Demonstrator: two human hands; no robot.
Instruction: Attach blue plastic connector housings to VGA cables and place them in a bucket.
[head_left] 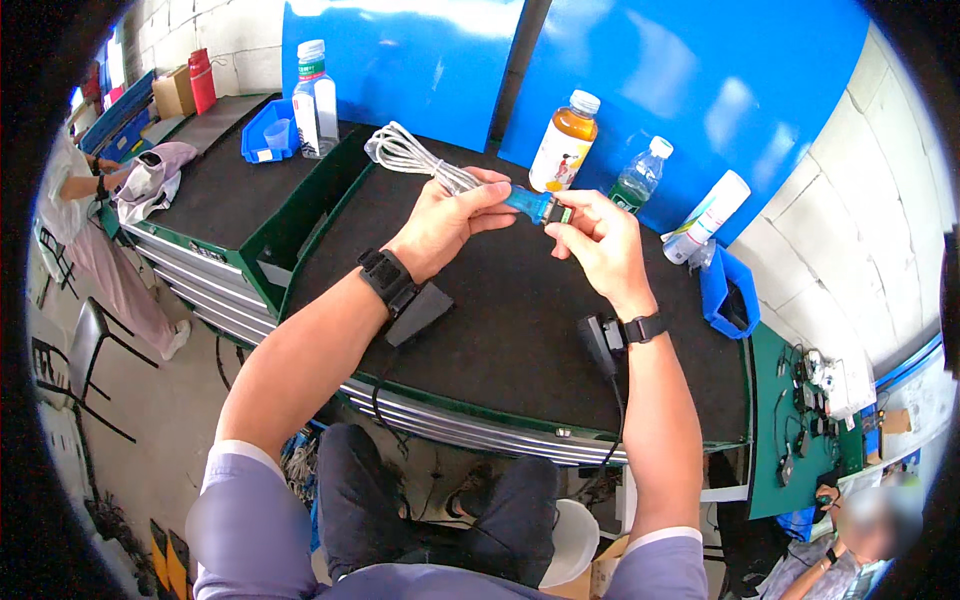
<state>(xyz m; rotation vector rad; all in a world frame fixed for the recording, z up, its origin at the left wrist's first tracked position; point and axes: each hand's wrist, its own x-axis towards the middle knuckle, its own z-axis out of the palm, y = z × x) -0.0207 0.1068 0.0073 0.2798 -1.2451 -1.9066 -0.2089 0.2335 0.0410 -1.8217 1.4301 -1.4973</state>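
My left hand (452, 218) is closed around a coiled, clear-grey cable (408, 152), whose loops stick out beyond it toward the back. Between my two hands shows the cable's translucent blue plug (527, 203). At the plug's right end, the thumb and fingers of my right hand (607, 245) pinch a small dark connector piece (559, 213) with a greenish face. The two parts meet end to end; whether they are joined I cannot tell. Both hands are above the black mat (500, 320) of the workbench. Each wrist wears a black strap.
Behind my hands stand an orange drink bottle (565, 142), a clear bottle (640, 175) and a white canister (706, 217). A blue bin (730, 292) sits at the right edge. At left are a white-labelled bottle (316, 105) and another blue bin (268, 132). Other people are at both sides.
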